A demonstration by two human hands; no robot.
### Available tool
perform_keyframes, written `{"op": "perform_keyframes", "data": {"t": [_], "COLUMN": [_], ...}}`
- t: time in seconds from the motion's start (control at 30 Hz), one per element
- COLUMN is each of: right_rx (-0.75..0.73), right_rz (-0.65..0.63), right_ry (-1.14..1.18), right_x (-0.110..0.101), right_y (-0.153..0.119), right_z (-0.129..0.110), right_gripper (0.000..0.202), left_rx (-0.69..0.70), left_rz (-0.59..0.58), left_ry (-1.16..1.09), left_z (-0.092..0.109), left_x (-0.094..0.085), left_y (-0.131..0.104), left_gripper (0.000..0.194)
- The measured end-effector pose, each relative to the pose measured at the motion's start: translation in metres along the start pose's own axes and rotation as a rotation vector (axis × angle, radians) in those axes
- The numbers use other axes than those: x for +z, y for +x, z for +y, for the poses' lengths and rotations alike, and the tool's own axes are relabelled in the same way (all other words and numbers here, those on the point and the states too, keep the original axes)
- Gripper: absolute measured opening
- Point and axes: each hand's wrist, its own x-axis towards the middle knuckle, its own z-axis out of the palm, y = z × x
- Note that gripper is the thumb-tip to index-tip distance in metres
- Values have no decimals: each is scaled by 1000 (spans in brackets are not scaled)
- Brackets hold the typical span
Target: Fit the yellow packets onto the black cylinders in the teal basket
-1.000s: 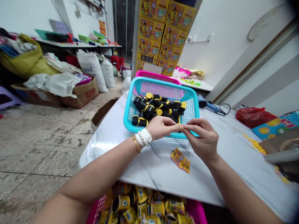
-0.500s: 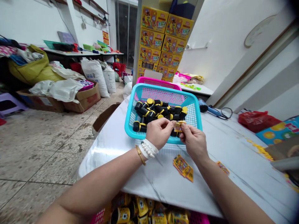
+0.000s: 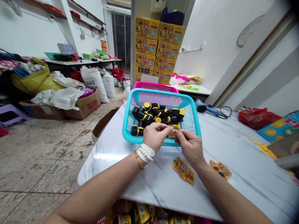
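Both hands meet over the front rim of a blue basket (image 3: 197, 124). My left hand (image 3: 156, 135) pinches the left edge of a small orange printed sticker (image 3: 173, 132), and my right hand (image 3: 190, 144) pinches its right side. Inside the basket lie several black cylinders with yellow rims (image 3: 148, 118). A small pile of orange printed stickers (image 3: 183, 170) rests on the white marbled table (image 3: 158, 174) below my hands. More of them (image 3: 221, 169) lie beyond my right forearm.
Behind the blue basket is a pink basket (image 3: 156, 86). Yellow printed boxes (image 3: 146, 45) are stacked farther back. A blue corded tool (image 3: 207, 109) and a red bag (image 3: 259, 118) are at the right. Yellow-wrapped containers (image 3: 142, 213) show below the table's front edge.
The view has shifted slightly, showing more of the stickers beside my right forearm. Both hands remain together at the basket's front rim, with the sticker between their fingers.
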Motion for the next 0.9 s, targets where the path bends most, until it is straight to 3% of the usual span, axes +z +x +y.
{"op": "perform_keyframes", "data": {"t": [0.1,0.23,0.4,0.6,0.77,0.9], "right_rx": [3,-34,9,-41,-50,-61], "right_rz": [58,46,118,58,0,-32], "right_ry": [-16,-44,-59,-76,-78,-119], "right_x": [-1,-1,-4,0,6,3], "right_y": [0,0,4,-2,-5,-5], "right_z": [0,-1,3,-1,0,2], "right_gripper": [31,36,33,33,31,29], "left_rx": [-34,-6,50,7,11,-111], "left_rz": [3,-60,85,-61,-3,-73], "left_ry": [-53,-67,-81,-8,45,-66], "left_z": [2,7,10,4,1,7], "left_x": [0,0,0,4,2,0], "left_y": [1,-4,-7,-9,-5,-5], "left_gripper": [24,20,26,20,12,17]}}
